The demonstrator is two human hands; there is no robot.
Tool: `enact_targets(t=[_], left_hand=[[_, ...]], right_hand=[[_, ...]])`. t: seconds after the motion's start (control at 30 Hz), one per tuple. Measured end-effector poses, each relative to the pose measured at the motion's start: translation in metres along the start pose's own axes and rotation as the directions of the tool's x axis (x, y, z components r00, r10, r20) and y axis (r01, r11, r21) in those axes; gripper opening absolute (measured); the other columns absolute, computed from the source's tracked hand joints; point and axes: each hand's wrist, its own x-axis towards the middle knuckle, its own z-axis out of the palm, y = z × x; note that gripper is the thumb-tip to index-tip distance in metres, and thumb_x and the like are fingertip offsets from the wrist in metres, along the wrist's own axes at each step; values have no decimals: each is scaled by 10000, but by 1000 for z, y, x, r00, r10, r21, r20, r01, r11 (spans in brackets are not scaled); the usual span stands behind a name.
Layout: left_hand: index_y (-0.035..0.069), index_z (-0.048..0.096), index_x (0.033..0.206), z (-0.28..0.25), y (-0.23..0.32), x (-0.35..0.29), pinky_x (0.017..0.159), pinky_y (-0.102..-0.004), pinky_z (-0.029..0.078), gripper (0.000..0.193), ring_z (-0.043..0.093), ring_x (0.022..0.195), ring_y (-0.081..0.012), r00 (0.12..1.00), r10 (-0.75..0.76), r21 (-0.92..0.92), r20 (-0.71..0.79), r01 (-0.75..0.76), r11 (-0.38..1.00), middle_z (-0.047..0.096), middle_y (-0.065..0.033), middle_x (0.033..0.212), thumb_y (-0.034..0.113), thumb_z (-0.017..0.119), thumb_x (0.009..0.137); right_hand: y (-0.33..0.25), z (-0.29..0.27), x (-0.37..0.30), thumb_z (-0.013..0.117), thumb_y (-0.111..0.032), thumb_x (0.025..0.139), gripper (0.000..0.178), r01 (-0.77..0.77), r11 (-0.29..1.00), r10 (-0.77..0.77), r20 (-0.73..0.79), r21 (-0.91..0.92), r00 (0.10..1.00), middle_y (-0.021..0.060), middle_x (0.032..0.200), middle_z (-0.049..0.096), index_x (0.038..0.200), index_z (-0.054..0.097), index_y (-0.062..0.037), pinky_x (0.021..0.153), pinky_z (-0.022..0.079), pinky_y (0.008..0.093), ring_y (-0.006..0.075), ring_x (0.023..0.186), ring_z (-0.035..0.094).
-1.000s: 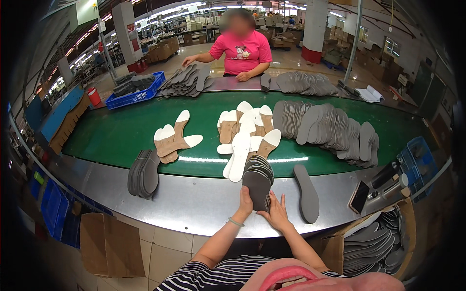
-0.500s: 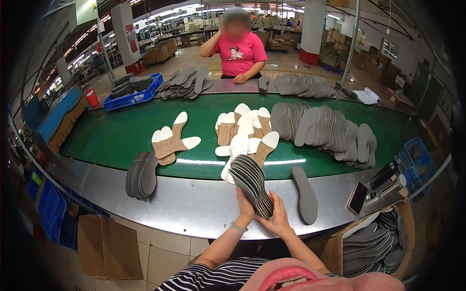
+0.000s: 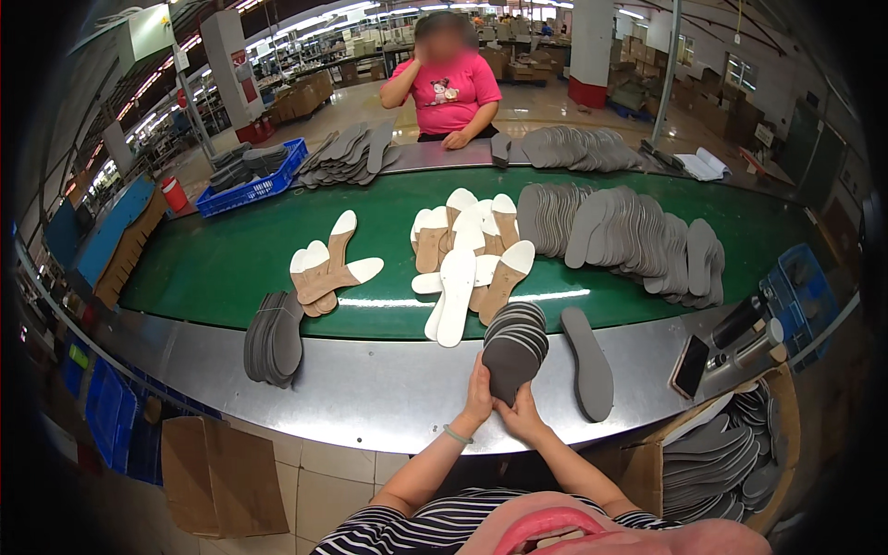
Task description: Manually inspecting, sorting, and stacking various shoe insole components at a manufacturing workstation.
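Reference item: the loose grey insole (image 3: 586, 365), which is lying flat on the metal tabletop (image 3: 398, 388). All positions are being given from this item.

Held load: a stack of grey insoles (image 3: 515, 365) is occupying the place just left of the loose grey insole, apart from it. Both hands are holding the stack tilted above the tabletop, its layered edges showing at the far end.

Fingers: the left hand (image 3: 476, 396), farther left of the reference item, is clamping the stack's left side. The right hand (image 3: 525, 416), nearer to the reference item, is cupping the stack's near right portion. The stack is hiding some fingertips, so their exact spacing cannot be told.

Governing relation: the loose grey insole is lying to the right of the right hand's fingers, slightly beyond them. Its long axis is running away from the person, the far end leaning slightly left. The stack's long axis is pointing roughly the same way; foreshortening is obscuring the exact angle.

Surroundings: beyond and left of the reference item, white-and-tan insoles (image 3: 458, 296) are overlapping on the green surface (image 3: 222, 250). To its right, a phone (image 3: 688, 366) is resting
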Motion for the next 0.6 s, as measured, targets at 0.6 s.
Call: enact_targets(t=[0.6], left_hand=[[-16, 418, 1355, -67, 69, -64, 1065, -445, 298, 466, 401, 1261, -315, 998, 61, 793, -23, -19, 609, 450, -190, 1305, 142, 539, 934]], right_hand=[[-85, -172, 15, 831, -118, 638, 867, -288, 840, 402, -171, 460, 900, 179, 1340, 476, 1354, 368, 40, 1068, 339, 374, 267, 1259, 449]])
